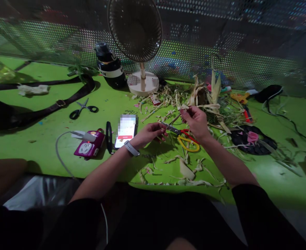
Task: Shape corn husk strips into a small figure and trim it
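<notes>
My right hand [196, 123] is closed in a pinch on a piece of pale dried corn husk [184, 107], just in front of the husk pile. Lower and to its left, my left hand [153, 133] has its thumb and fingers pressed together; what they hold is too small to make out. Between and below the two hands lies a pair of scissors [177, 131] with a red and a yellow handle loop. Their blade tips reach close to my left fingertips. Beyond my right hand, loose dried husks [198, 92] are heaped on the green table [111, 99].
Husk scraps [186, 170] litter the near edge. Left of my hands are a lit phone [125, 130], a purple power adapter [89, 144] and black-handled scissors [83, 109]. A fan [142, 83] and a dark bottle [111, 67] stand behind. A black round tray [238, 142] lies right.
</notes>
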`<state>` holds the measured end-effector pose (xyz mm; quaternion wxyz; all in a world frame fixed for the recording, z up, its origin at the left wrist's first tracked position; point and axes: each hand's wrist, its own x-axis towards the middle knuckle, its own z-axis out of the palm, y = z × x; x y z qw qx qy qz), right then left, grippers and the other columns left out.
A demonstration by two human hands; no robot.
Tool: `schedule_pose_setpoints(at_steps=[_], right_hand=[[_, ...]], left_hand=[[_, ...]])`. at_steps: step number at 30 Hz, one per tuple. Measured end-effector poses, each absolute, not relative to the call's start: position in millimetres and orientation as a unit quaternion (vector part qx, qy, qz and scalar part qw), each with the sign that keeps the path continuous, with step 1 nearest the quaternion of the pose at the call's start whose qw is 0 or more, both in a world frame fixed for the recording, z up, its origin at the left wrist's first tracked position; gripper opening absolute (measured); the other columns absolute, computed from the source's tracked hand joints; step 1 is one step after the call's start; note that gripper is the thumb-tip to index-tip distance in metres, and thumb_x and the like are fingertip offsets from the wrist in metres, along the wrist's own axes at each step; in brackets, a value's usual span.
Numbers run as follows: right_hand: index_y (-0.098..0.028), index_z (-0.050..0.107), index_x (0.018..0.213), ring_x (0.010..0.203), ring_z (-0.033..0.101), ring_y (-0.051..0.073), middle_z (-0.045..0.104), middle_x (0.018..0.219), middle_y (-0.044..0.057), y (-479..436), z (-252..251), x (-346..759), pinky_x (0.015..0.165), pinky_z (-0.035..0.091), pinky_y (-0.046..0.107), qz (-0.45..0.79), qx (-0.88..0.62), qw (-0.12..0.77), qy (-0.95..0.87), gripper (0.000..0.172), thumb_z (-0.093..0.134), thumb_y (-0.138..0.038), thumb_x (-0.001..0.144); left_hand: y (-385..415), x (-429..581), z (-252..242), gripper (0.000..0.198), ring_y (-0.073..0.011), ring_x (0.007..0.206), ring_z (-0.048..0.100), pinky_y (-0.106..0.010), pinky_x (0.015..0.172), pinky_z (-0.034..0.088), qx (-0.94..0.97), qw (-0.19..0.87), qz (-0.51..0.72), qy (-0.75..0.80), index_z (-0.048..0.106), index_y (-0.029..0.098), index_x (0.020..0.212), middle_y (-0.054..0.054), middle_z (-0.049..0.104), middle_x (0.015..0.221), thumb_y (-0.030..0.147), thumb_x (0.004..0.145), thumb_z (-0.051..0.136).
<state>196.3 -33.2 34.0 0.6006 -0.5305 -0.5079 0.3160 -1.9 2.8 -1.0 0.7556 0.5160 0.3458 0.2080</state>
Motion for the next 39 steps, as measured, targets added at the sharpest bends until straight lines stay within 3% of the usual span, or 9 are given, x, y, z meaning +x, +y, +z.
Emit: schedule_pose_setpoints(at_steps=[10, 15, 19, 26, 33, 39], right_hand=[[-0.021, 0.049, 0.065, 0.046, 0.042, 0.007, 0.047, 0.055, -0.007, -21, 40, 223, 0.045, 0.036, 0.022, 0.236, -0.534, 0.654, -0.48, 0.042, 0.068, -0.058, 0.074], [-0.021, 0.05, 0.065, 0.045, 0.042, 0.006, 0.048, 0.054, -0.007, -23, 35, 217, 0.044, 0.036, 0.022, 0.299, -0.531, 0.633, -0.478, 0.042, 0.07, -0.058, 0.071], [-0.02, 0.051, 0.064, 0.046, 0.043, 0.006, 0.048, 0.054, -0.007, -24, 29, 207, 0.045, 0.037, 0.021, 0.351, -0.531, 0.613, -0.468, 0.044, 0.072, -0.058, 0.069], [-0.019, 0.053, 0.066, 0.048, 0.043, 0.006, 0.048, 0.056, -0.007, -26, 22, 197, 0.046, 0.038, 0.021, 0.393, -0.537, 0.595, -0.451, 0.043, 0.075, -0.057, 0.065], [-0.019, 0.052, 0.068, 0.05, 0.042, 0.006, 0.048, 0.059, -0.006, -30, 25, 195, 0.048, 0.038, 0.021, 0.36, -0.535, 0.615, -0.454, 0.041, 0.075, -0.053, 0.067], [-0.02, 0.05, 0.068, 0.05, 0.042, 0.007, 0.046, 0.057, -0.007, -37, 26, 188, 0.047, 0.035, 0.021, 0.326, -0.538, 0.609, -0.483, 0.039, 0.072, -0.052, 0.071]], left_hand=[[8, 0, -14, 0.024, -0.0111, 0.058, 0.064, -0.022, 0.053, 0.048, 0.523, 0.731, 0.202, 0.388, 0.065, 0.012, 0.084, -0.004, 0.069, 0.074, 0.031, 0.072, 0.075], [4, 2, -12, 0.029, -0.0134, 0.086, 0.066, -0.024, 0.072, 0.05, 0.514, 0.662, 0.359, 0.41, 0.067, 0.017, 0.099, -0.005, 0.072, 0.097, 0.039, 0.08, 0.066], [-2, 2, -11, 0.036, -0.0155, 0.098, 0.064, -0.028, 0.087, 0.048, 0.578, 0.678, 0.325, 0.318, 0.068, 0.018, 0.107, -0.007, 0.071, 0.108, 0.042, 0.081, 0.065], [-8, 6, -13, 0.029, -0.0118, 0.073, 0.059, -0.025, 0.073, 0.047, 0.66, 0.632, 0.274, 0.301, 0.07, 0.014, 0.09, -0.004, 0.068, 0.08, 0.04, 0.078, 0.066], [-2, 6, -15, 0.032, -0.0098, 0.07, 0.057, -0.024, 0.072, 0.046, 0.601, 0.668, 0.318, 0.303, 0.065, 0.014, 0.087, -0.001, 0.064, 0.076, 0.043, 0.075, 0.07], [-3, 11, -18, 0.04, -0.0088, 0.064, 0.057, -0.024, 0.069, 0.049, 0.497, 0.711, 0.346, 0.358, 0.062, 0.014, 0.08, 0.001, 0.062, 0.072, 0.046, 0.063, 0.079]])
